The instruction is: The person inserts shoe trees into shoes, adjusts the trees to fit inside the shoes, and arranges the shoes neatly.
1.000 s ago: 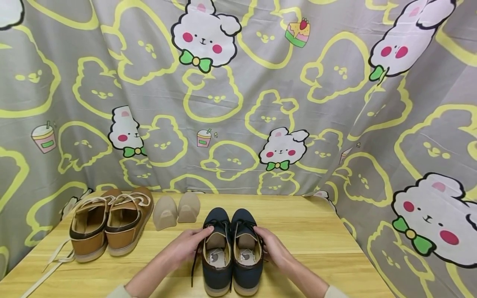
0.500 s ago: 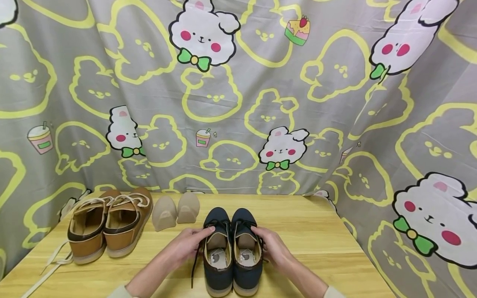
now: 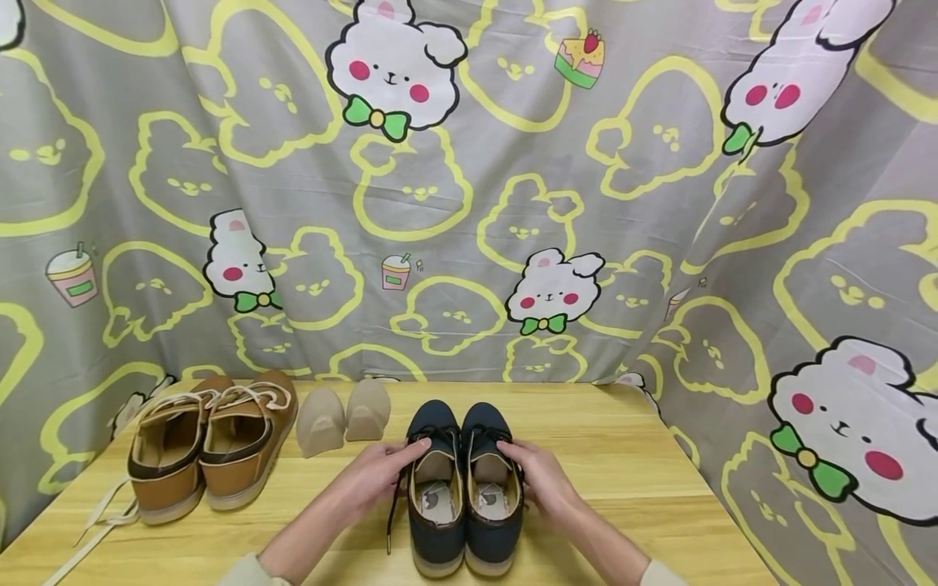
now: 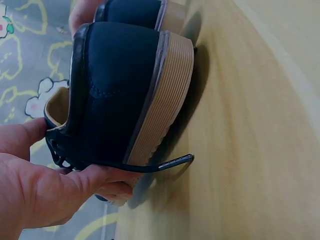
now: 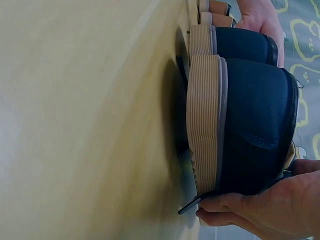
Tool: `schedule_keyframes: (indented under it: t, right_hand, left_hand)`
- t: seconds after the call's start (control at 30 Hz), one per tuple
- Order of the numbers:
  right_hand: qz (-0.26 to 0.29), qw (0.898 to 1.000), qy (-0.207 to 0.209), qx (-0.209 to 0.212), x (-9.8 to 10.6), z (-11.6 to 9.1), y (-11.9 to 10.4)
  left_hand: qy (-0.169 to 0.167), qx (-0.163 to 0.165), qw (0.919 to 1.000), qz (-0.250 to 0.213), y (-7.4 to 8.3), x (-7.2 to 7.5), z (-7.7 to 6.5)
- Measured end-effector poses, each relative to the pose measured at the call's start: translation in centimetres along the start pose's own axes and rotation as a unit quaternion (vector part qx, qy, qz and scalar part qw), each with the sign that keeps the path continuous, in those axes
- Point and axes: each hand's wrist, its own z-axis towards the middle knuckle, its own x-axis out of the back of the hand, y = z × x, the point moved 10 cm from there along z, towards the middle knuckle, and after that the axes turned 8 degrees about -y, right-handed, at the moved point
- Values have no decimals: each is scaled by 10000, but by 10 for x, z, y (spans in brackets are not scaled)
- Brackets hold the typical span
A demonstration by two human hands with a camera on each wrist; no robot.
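A pair of navy lace-up shoes stands side by side at the front middle, toes pointing away, between my two hands. My left hand [image 3: 377,476] grips the left shoe [image 3: 437,541], thumb on the lacing and fingers along the outer side. The right shoe [image 3: 491,539] is held the same way by my right hand [image 3: 545,480]. In the left wrist view a dark lace [image 4: 150,167] with a hard tip hangs past my fingers. Ribbed tan soles [image 5: 202,110] show in the right wrist view, with shadow under them. Greyish-brown tongues or inserts show inside the openings.
Brown lace-up shoes [image 3: 233,460] stand on the left of the wooden table [image 3: 615,521], their pale lace [image 3: 88,545] trailing to the front edge. Two beige toe-shaped pieces [image 3: 320,425] lie beside them. A patterned grey curtain [image 3: 440,268] closes off the back and sides.
Both navy shoes, still held, have shifted slightly right and away from me. The head view has turned a little. Both hands keep their holds.
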Motion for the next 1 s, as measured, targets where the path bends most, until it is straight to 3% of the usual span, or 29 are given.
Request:
schedule_keyframes:
  t: [0.23, 0.47, 0.6, 0.77, 1.0]
  right_hand:
    - [-24, 9996, 241, 141, 26, -1, -14]
    - [61, 9995, 286, 139, 57, 5, -31]
    - [56, 9996, 277, 70, 76, 12, -36]
    - [125, 9991, 388, -85, 102, 22, -32]
    - [214, 9987, 394, -258, 126, 35, -16]
  left_hand:
    - [-244, -236, 9993, -164, 23, -16, 16]
    - [-408, -414, 9977, -346, 50, -35, 45]
    - [-340, -479, 9966, -577, 62, -46, 64]
    - [-138, -476, 9948, -892, 68, -62, 91]
    - [72, -330, 9935, -1087, 61, -78, 121]
